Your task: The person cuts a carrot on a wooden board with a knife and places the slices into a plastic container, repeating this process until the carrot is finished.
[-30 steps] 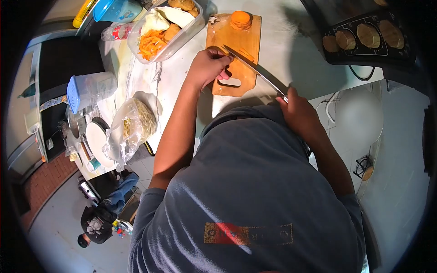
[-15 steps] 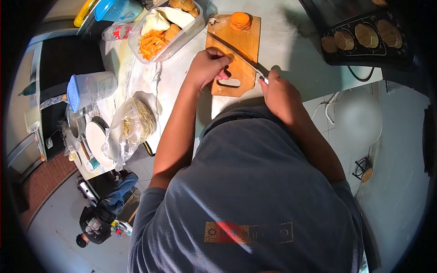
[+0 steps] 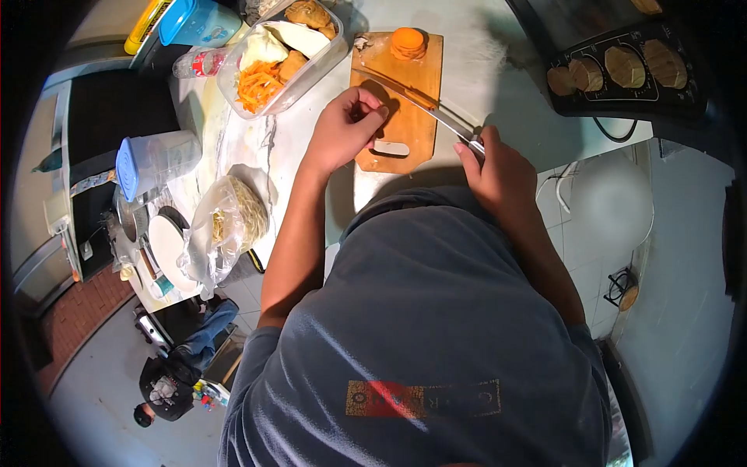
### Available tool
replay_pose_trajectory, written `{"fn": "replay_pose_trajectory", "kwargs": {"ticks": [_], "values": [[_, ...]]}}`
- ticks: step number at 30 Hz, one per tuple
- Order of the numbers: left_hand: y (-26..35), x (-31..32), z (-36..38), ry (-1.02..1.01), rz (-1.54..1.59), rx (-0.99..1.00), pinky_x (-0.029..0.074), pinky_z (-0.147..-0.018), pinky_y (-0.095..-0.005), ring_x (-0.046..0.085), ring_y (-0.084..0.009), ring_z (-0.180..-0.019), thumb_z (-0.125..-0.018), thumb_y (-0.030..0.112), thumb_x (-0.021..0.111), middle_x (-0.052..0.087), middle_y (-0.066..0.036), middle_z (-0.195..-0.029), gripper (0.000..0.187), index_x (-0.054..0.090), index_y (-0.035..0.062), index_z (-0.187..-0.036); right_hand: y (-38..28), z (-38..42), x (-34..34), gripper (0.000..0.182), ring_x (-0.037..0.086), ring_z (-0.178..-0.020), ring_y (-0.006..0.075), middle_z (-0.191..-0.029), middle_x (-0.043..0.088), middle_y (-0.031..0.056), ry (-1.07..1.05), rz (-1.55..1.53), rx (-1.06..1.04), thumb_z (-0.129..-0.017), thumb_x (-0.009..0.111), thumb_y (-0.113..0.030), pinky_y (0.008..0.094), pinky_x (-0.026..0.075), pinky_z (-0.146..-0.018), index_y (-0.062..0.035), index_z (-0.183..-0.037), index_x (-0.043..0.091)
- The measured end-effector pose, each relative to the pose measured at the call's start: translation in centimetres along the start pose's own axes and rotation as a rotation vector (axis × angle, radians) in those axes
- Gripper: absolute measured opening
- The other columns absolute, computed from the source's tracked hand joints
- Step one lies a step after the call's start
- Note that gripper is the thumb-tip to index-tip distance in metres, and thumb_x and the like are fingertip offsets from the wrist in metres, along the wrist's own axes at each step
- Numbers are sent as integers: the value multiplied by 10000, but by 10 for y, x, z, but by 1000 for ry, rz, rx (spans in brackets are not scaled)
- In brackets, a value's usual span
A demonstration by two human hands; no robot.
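Note:
My right hand (image 3: 502,170) grips the handle of a knife (image 3: 447,119). Its long blade slants up and left across the wooden cutting board (image 3: 417,140). Left of the blade, my left hand (image 3: 342,134) hovers over the board's left edge, thumb and fingers drawn together; whatever they may pinch is hidden. A stack of round orange slices (image 3: 408,43), which look like carrot, sits at the board's far end. A thin orange strip (image 3: 420,100) lies along the blade.
Left of the board stands a clear plastic container (image 3: 292,92) with orange shreds and other food. A plastic bag (image 3: 226,222), a blue-lidded container (image 3: 159,161) and a bottle (image 3: 198,62) are further left. A black appliance (image 3: 622,66) stands right. Another person (image 3: 167,385) is in the background.
My right hand has moved right and slightly down, drawing the knife with it, and more of the blade near the handle shows. My left hand has shifted slightly left, away from the blade.

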State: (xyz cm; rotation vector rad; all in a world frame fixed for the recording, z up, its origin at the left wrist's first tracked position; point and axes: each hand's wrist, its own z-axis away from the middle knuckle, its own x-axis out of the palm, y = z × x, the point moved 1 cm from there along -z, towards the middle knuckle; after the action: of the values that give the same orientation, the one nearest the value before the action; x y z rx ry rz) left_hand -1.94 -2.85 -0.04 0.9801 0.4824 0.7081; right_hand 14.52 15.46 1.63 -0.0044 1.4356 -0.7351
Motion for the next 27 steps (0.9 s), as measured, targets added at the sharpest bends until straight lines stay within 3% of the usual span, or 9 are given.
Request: {"fn": "replay_pose_trajectory", "kwargs": {"ticks": [2, 6, 8, 9, 15, 16, 18, 25, 27], "values": [[-1, 0, 4, 66, -247, 352, 410, -544, -211, 481, -50, -585, -876, 62, 588, 534, 24, -705, 105, 599, 23, -973, 1, 2, -1, 356, 647, -649, 346, -683, 626, 134, 44, 12, -16, -883, 603, -406, 440, 511, -575, -56, -888, 539], [14, 8, 11, -19, -402, 348, 418, -591, -209, 483, -45, -637, -836, 38, 574, 552, 26, -745, 224, 616, 55, -1055, -3, 1, -4, 347, 646, -649, 345, -683, 626, 131, 35, -4, -52, -879, 608, -399, 438, 510, -567, -60, -893, 540], [20, 14, 14, -38, -619, 208, 441, -620, -216, 510, -60, -645, -809, 44, 564, 617, 1, -831, 301, 616, 59, -1106, -6, 1, -6, 342, 645, -650, 345, -683, 627, 133, 25, -22, -63, -879, 608, -396, 437, 510, -565, -61, -896, 540], [17, 14, 12, -32, -640, 250, 456, -636, -219, 527, -76, -641, -800, 57, 559, 667, -25, -933, 345, 614, 50, -1140, -8, 2, -6, 334, 647, -652, 344, -685, 629, 134, 10, 14, -62, -881, 605, -391, 437, 509, -563, -64, -898, 539], [14, 15, 11, -37, -546, 238, 459, -638, -211, 540, -81, -639, -790, 36, 550, 682, -34, -1017, 433, 598, 68, -1219, -10, 4, -3, 313, 648, -690, 348, -720, 646, 136, 16, -40, -102, -895, 590, -378, 436, 498, -587, -67, -900, 546], [17, 13, 13, -36, -547, 239, 459, -638, -211, 540, -81, -639, -790, 36, 550, 682, -34, -1017, 433, 598, 68, -1219, -11, 4, -3, 313, 644, -717, 351, -740, 651, 136, -16, -48, -68, -899, 585, -376, 432, 487, -607, -65, -897, 555], [19, 7, 16, 9, -541, 197, 484, -645, -271, 581, -158, -611, -759, 150, 579, 662, -44, -782, 377, 656, 131, -1128, -11, 4, -3, 313, 644, -718, 355, -741, 652, 140, -36, -75, -58, -900, 585, -376, 435, 489, -609, -64, -888, 559], [18, -4, 19, -119, -473, 215, 449, -665, -223, 516, -79, -684, -783, 9, 520, 660, -22, -919, 426, 616, 62, -1195, -14, 6, 1, 340, 657, -696, 370, -721, 654, 161, -82, -101, -84, -899, 572, -405, 461, 517, -605, -66, -881, 557], [25, 0, 22, -187, -556, 70, 449, -690, -232, 526, -86, -728, -776, 5, 523, 646, -15, -907, 419, 629, 66, -1177, -16, 6, 1, 331, 649, -693, 372, -720, 651, 158, -78, -116, -88, -895, 586, -391, 454, 505, -598, -63, -863, 563]]}}
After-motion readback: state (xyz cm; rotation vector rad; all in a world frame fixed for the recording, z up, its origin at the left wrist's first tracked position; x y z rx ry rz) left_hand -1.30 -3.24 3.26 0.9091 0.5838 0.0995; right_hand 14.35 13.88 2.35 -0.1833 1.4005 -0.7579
